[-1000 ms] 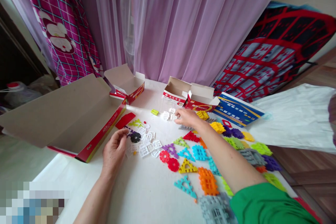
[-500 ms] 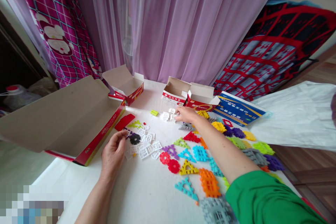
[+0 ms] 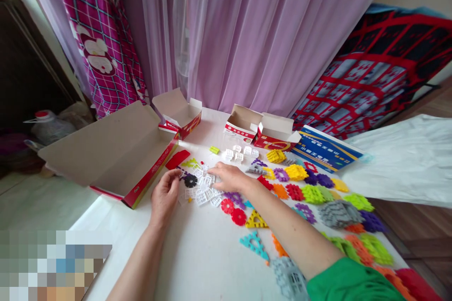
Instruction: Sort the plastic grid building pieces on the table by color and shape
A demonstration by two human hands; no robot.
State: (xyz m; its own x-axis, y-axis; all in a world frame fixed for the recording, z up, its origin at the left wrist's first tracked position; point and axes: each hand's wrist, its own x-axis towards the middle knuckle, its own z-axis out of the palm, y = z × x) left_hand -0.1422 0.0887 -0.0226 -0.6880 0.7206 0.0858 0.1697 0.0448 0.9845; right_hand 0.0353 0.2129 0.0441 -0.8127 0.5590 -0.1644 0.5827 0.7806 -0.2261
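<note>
My left hand (image 3: 165, 197) rests on the white table beside a black disc (image 3: 190, 180), its fingers curled near a small dark purple piece; whether it grips that piece is unclear. Reaching in from the right, my right hand (image 3: 228, 178) has its fingertips at the upper right of a pile of white lattice pieces (image 3: 204, 196). What lies between those fingertips is too small to tell. Behind that hand stand several white pieces (image 3: 238, 156) in small groups. A lime green block (image 3: 214, 149) lies to their left.
A large open box (image 3: 120, 164) stands at the left, a smaller open box (image 3: 183, 117) behind it. Two more open boxes (image 3: 243, 124) and a blue box (image 3: 326, 148) are at the back. Colourful plastic pieces (image 3: 296, 172) cover the right side. A red piece (image 3: 177, 159) lies beside the large box.
My right hand has moved from the standing white pieces down and left to the white pile. My left hand stays by the black disc. The view has shifted slightly left.
</note>
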